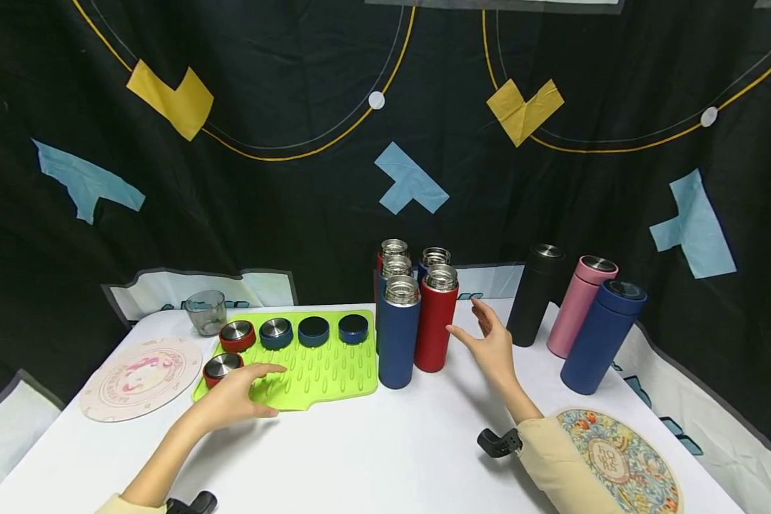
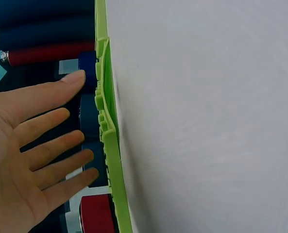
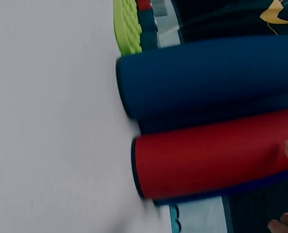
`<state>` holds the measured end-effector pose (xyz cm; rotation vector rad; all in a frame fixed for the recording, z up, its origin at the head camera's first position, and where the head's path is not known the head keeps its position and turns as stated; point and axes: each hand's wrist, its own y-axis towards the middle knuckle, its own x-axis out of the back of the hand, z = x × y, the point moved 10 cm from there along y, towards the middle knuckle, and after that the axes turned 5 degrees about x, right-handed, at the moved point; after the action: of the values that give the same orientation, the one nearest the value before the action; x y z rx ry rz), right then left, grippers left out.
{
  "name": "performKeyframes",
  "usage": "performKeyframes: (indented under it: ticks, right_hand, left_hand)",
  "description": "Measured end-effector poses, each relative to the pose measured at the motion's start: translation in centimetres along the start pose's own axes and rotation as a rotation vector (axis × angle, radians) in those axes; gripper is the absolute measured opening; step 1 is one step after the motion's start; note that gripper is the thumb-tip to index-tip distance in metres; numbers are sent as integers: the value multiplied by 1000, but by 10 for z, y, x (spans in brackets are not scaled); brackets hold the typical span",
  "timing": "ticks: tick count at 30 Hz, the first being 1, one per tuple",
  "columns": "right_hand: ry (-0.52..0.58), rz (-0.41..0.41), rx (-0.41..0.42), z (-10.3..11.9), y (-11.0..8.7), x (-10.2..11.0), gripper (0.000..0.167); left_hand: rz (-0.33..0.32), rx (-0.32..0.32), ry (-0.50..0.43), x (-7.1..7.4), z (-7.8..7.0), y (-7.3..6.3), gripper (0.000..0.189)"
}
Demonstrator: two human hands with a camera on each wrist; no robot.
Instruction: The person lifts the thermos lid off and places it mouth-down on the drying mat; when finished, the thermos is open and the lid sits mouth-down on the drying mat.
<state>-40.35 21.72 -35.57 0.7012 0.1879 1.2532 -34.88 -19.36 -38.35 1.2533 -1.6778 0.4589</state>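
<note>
Showing left grip point(image 2: 17, 167) palm-on: left wrist | both red lids point(image 1: 222, 366): head only

Your left forearm point(image 1: 170, 453) slants up and rightward from its cream sleeve point(image 1: 125, 505); your left hand point(image 1: 231, 392) reaches right, palm point(image 2: 5, 155) facing the wrist camera, fingers point(image 2: 56, 146) extended and spread — thumb point(image 2: 49, 97) well apart. Your right forearm point(image 1: 520, 402) leans up and leftward from its sleeve point(image 1: 565, 464); your right hand point(image 1: 493, 353) points upward, thumb and fingers parted, a plain gap between them.

White table point(image 1: 360, 457): green mat point(image 1: 334, 368), bottles point(image 1: 434, 332), glass point(image 1: 205, 314), two round placemats point(image 1: 140, 378).
</note>
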Motion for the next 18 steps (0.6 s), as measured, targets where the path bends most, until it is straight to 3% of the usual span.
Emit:
performKeyframes:
  ticks: [10, 18]
  right_hand:
    - [-108, -281, 97, -1, 12, 74, 73]
    - [-167, -416, 42, -19, 33, 107, 82]
  left_hand:
    - [60, 43, 9, -7, 8, -3, 69]
    - [109, 59, 20, -14, 11, -3, 70]
